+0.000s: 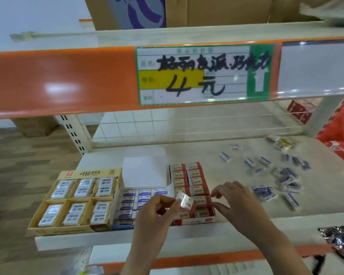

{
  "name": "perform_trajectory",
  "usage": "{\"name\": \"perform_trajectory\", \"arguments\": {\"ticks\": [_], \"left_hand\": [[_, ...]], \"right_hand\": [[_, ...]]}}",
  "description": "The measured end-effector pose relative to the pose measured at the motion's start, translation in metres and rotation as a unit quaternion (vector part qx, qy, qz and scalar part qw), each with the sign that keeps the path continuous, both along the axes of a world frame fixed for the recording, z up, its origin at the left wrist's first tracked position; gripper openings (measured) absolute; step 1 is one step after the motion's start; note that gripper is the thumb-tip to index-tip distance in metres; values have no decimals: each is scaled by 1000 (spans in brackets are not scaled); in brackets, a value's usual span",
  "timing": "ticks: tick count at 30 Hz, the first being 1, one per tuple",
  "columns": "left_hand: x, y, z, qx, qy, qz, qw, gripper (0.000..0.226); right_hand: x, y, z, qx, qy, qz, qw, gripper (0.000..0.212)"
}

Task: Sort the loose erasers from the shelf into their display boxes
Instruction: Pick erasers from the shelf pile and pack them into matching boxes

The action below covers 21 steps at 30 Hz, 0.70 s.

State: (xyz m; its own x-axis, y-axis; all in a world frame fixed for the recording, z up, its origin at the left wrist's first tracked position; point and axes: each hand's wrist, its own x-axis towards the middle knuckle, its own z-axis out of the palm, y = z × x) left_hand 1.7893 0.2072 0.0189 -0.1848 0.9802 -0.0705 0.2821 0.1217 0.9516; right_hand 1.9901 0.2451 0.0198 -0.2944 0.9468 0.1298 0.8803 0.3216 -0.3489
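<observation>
Low in the centre of the frame, the left hand (157, 209) pinches a wrapped eraser (187, 201) with a red sleeve, its fingers (167, 199) clamped on the shiny wrapper at the eraser's left end. The eraser hangs tilted just above the front rows of the red box (193, 187). The right hand (236, 201) hovers just right of it, fingers loosely curled and apart, holding nothing.

Left of the red box sits the blue box (131, 205) with its white lid flap standing up, and further left the yellow box (75, 199) with six compartments of white erasers. The loose erasers (282, 179), mostly blue-sleeved, lie scattered on the shelf (207, 155) at the right of the frame, well apart from the boxes.

The grip looks thin: held only by the slick wrapper, the eraser could slip and drop askew across the packed rows, or fall into the blue box beside. The red box looks nearly full at the front, so pressing it into a tight gap may lift or tilt neighbouring erasers. The right hand reaching in could also knock the raised flap.
</observation>
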Motion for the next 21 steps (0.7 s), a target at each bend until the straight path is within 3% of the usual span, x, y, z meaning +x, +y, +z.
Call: {"name": "perform_trajectory", "arguments": {"ticks": [7,12,21], "left_hand": [[46,0,-3,24,76,9,997,23],[54,-2,-5,42,157,25,986,13],[53,-6,-12,32,245,14,969,16]], "right_hand": [[15,3,-5,-10,0,30,1000,21],[21,6,-9,-19,8,53,998,23],[32,8,-13,-26,31,70,997,22]]}}
